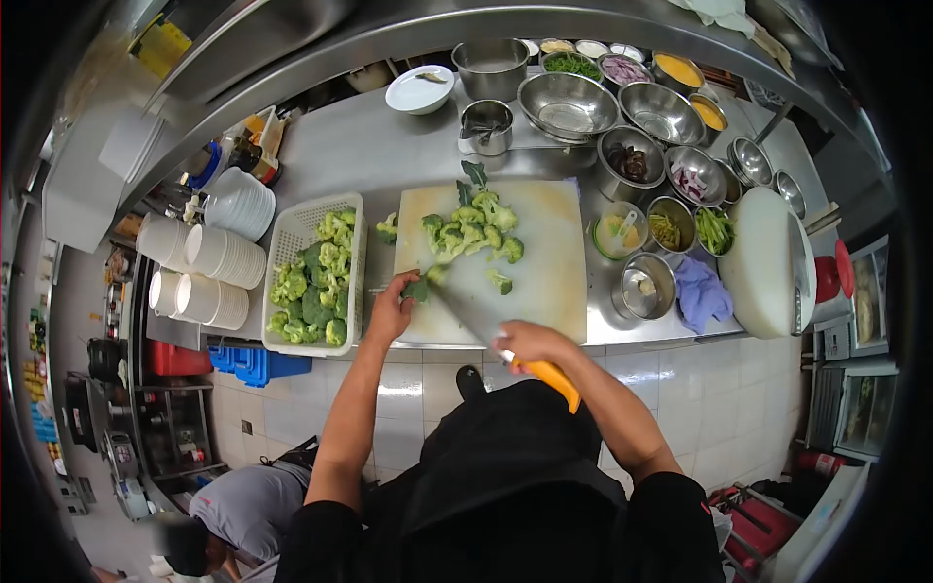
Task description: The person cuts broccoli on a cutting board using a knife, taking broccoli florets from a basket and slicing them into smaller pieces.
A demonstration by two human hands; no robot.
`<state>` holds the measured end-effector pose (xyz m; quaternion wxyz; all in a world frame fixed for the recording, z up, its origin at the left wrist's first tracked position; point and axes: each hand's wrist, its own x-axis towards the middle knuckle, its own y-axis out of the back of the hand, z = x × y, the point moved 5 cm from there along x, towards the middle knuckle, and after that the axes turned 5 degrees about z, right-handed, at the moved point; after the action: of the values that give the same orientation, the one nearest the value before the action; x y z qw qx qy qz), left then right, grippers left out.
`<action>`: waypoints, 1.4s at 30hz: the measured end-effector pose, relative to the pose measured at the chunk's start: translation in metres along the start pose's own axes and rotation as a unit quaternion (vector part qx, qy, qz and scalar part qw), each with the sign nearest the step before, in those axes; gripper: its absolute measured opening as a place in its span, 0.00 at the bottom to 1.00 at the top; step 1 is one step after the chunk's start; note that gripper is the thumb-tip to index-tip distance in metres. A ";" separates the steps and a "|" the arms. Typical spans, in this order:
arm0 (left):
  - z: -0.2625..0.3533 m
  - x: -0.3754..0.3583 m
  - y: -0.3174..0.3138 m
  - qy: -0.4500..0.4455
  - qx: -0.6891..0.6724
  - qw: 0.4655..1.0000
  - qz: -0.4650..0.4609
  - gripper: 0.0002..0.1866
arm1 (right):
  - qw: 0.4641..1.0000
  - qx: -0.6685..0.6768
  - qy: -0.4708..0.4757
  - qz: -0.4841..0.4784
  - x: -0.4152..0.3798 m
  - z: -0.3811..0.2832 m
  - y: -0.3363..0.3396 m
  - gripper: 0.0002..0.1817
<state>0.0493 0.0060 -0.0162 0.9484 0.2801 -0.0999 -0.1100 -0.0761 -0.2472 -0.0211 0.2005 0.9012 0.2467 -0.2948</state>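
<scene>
My right hand (535, 346) is wrapped round a kitchen knife (555, 382) with an orange handle. Its blade slants up and left over the white cutting board (549, 253), the tip reaching a small broccoli piece. At the board's lower left edge, my left hand (392, 309) has its fingers closed on that broccoli piece (418, 289), which has a dark green leaf. Cut broccoli florets (469, 231) are heaped on the upper middle of the board, and one floret (500, 282) lies apart, nearer the knife.
Left of the board, a white plastic basket (359, 262) holds broccoli. Stacked white cups (224, 255) and bowls (239, 204) stand farther left. Steel bowls (569, 102) with ingredients line the back right, beside a purple cloth (704, 291). Another person (248, 505) bends at lower left.
</scene>
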 end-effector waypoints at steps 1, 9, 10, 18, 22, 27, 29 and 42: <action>0.006 -0.005 0.001 -0.017 -0.029 0.999 -0.009 0.20 | 1.000 0.014 -0.008 0.002 -0.008 0.005 0.008 0.16; 0.034 -0.057 0.009 0.037 0.125 0.982 0.135 0.16 | 0.962 -0.183 0.098 0.177 -0.062 0.021 -0.032 0.12; 0.024 -0.055 0.003 0.073 0.108 0.982 0.139 0.16 | 0.915 -0.253 0.180 0.256 -0.067 0.010 -0.033 0.10; 0.006 -0.021 -0.012 0.014 0.021 0.992 0.127 0.18 | 0.912 -0.303 0.146 0.235 -0.065 -0.024 -0.027 0.11; 0.015 -0.020 -0.009 -0.024 0.029 0.990 0.134 0.18 | 0.921 -0.308 0.116 0.207 -0.064 -0.034 -0.024 0.16; 0.012 -0.022 -0.010 -0.023 0.036 0.988 0.148 0.17 | 0.923 -0.318 0.093 0.197 -0.053 -0.029 -0.038 0.13; 0.007 -0.025 -0.013 -0.013 0.041 0.988 0.151 0.17 | 0.931 -0.289 0.101 0.197 -0.034 -0.018 -0.044 0.16; 0.018 -0.047 -0.005 0.083 0.014 0.986 0.144 0.15 | 0.999 -0.027 -0.028 -0.001 -0.055 0.022 0.006 0.15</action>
<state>-0.0011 0.0052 -0.0105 0.9553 0.2842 -0.0614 0.0529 -0.1215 -0.2809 -0.0014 0.2309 0.8865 0.2499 -0.3135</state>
